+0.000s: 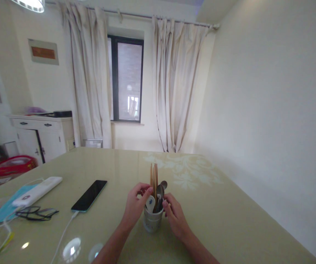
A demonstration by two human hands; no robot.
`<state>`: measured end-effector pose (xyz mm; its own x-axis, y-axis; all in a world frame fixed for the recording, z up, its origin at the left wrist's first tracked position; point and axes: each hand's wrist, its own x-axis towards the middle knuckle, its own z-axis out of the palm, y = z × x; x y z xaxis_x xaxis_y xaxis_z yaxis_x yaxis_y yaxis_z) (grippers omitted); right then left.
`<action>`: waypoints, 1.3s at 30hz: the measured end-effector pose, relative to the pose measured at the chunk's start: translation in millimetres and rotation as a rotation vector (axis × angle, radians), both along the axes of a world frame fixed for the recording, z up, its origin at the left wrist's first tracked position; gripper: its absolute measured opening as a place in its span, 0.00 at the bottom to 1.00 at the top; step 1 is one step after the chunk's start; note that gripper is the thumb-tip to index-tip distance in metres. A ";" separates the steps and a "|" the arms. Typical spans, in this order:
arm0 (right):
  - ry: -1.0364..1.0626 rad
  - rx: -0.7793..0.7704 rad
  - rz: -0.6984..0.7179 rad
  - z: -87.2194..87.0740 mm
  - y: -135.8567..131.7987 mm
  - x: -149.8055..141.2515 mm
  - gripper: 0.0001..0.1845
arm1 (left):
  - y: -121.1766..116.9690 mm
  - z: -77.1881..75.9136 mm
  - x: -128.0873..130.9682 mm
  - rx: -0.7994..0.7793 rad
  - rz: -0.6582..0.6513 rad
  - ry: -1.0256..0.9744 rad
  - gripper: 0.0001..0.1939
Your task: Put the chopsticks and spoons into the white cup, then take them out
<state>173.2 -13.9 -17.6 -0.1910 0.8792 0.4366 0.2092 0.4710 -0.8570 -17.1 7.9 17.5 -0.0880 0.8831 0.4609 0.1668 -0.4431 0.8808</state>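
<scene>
A pale ceramic cup (152,222) stands upright on the table, holding several wooden chopsticks (155,176), metal spoons (160,190) and a white spoon (150,203) with a blue mark. My left hand (135,205) is at the cup's left side, its thumb and fingers curled together against the chopsticks. On the other side, my right hand (177,217) has bent fingers by the metal spoons and the cup's rim. Whatever lies between the right fingertips is too small to make out.
Left of the hands lies a phone (89,196) with a white cable (64,231). Farther left are eyeglasses (38,213), a white power strip or similar bar (37,191) and a blue mask-like sheet (6,209). The table (224,220) borders a wall at right.
</scene>
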 end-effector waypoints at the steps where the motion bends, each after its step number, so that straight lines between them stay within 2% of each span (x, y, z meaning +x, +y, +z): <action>1: 0.003 0.001 0.002 -0.2 0.3 -0.2 0.29 | -0.3 -0.1 -0.1 0.004 0.000 0.004 0.18; 8: 0.008 -0.007 0.005 1.4 -0.2 -0.9 0.30 | -2.2 0.1 0.0 0.056 0.064 -0.026 0.19; 16: -0.017 -0.005 -0.008 0.1 -0.1 0.6 0.29 | -3.0 4.8 -5.7 0.100 0.192 -0.187 0.21; 21: -0.032 -0.012 -0.018 -2.6 0.7 1.5 0.30 | -0.8 11.1 -11.5 0.075 0.215 -0.372 0.26; 26: -0.032 -0.020 -0.010 -4.8 1.4 1.7 0.30 | 4.0 12.9 -20.3 0.114 0.207 -0.539 0.24; 31: -0.029 -0.007 -0.009 -3.3 0.8 0.9 0.31 | 12.5 20.3 -43.7 0.211 0.287 -0.771 0.22; 33: -0.027 -0.009 -0.012 -2.8 0.4 0.9 0.31 | 17.0 19.7 -54.0 0.187 0.314 -0.833 0.24; 36: -0.029 -0.030 -0.016 -2.6 -0.4 0.7 0.30 | 24.8 7.4 -62.1 0.008 0.314 -0.708 0.26; 39: -0.023 -0.037 -0.017 -3.3 -1.0 0.5 0.30 | 33.1 -14.3 -59.8 -0.207 0.276 -0.380 0.25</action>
<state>173.8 -14.9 -20.9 -0.1857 0.8978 0.3994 0.2367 0.4353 -0.8686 -77.0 41.0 3.2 -0.4583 0.8725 0.1692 -0.0954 -0.2376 0.9667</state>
